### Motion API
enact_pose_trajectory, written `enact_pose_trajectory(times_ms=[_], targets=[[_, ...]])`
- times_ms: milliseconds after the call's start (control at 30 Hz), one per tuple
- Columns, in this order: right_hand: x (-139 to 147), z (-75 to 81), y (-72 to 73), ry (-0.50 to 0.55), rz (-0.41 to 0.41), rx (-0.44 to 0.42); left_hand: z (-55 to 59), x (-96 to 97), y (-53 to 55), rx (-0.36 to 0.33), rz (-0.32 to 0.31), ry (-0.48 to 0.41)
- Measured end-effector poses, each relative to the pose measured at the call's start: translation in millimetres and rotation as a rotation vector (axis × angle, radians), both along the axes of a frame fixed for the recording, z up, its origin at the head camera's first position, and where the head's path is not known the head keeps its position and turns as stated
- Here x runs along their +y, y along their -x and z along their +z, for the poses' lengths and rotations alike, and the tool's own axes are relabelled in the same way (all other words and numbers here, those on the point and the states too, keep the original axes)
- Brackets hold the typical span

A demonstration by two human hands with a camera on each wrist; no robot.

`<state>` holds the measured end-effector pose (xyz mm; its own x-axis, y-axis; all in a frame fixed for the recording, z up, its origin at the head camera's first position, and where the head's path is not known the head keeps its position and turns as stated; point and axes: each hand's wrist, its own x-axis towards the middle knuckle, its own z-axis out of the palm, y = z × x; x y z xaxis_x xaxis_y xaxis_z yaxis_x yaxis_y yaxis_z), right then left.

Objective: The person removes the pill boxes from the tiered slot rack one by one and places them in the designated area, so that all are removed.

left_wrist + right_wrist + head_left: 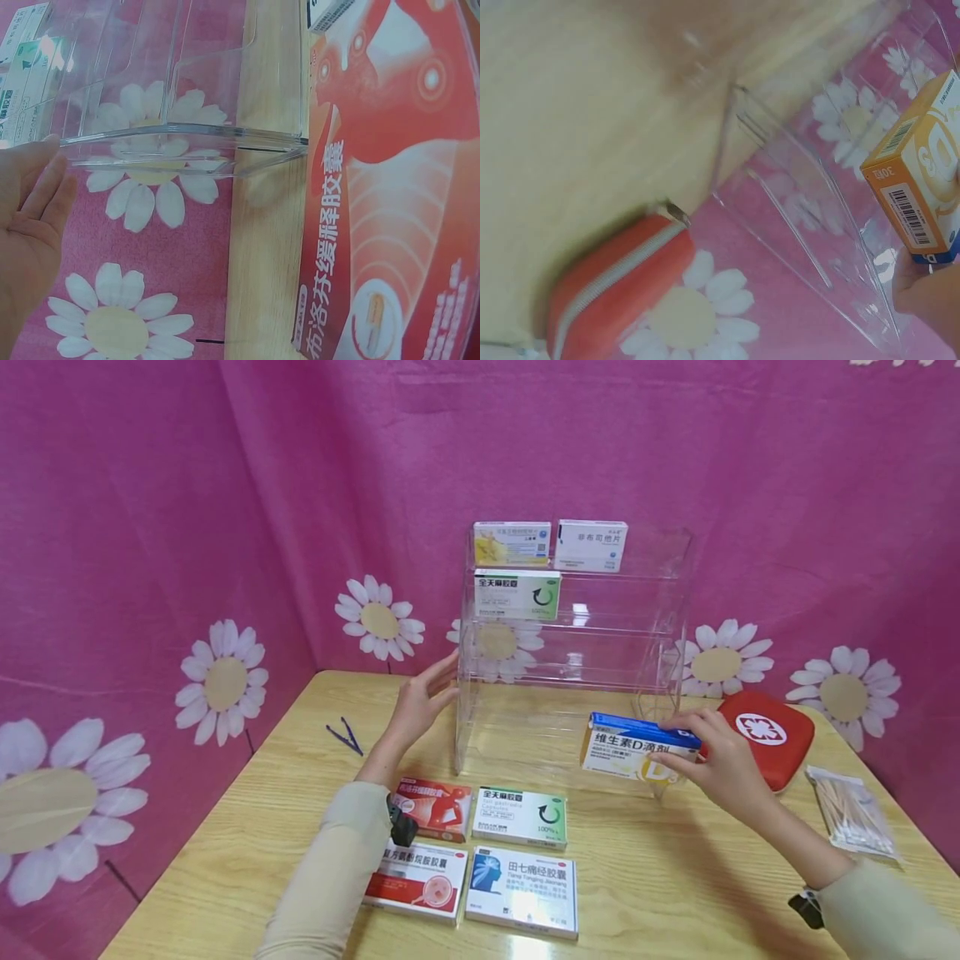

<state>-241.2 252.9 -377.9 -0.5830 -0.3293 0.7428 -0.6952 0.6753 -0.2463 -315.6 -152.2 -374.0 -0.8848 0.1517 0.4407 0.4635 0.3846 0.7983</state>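
A clear acrylic tiered rack point(570, 652) stands on the table. On its top tier are a yellow-and-white medicine box point(512, 544) and a white medicine box point(591, 545); a green-and-white medicine box point(517, 595) sits one tier lower at the left. My right hand point(712, 756) grips a blue, white and orange vitamin D box point(622, 747) by its right end, in front of the rack's lower right. With fingers extended, my left hand point(420, 710) touches the rack's left side panel, also seen in the left wrist view.
Near the front lie a red box point(433, 810), a green-and-white box point(520, 817), a red-and-white box point(420, 881) and a blue-and-white box point(522, 892). Blue tweezers point(345, 737) lie left. A red zip pouch point(768, 739) and a cotton swab pack point(853, 812) are at the right.
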Motion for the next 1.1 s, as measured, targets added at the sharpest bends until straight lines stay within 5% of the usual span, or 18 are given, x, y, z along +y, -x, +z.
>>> enact_pose_trajectory(times_ms=[600,833,1100], targets=[[0.8,-42.5,-31.1,-0.048,0.008,-0.181,-0.4,0.1,0.8,-0.024,0.003,0.010],[0.5,-49.6,-32.2,-0.089,0.046,-0.225,1.4,-0.3,-0.4,-0.030,-0.004,0.012],[2.0,-53.9,-27.8,-0.108,-0.004,-0.408,0.7,-1.0,-0.2,-0.014,-0.001,0.007]])
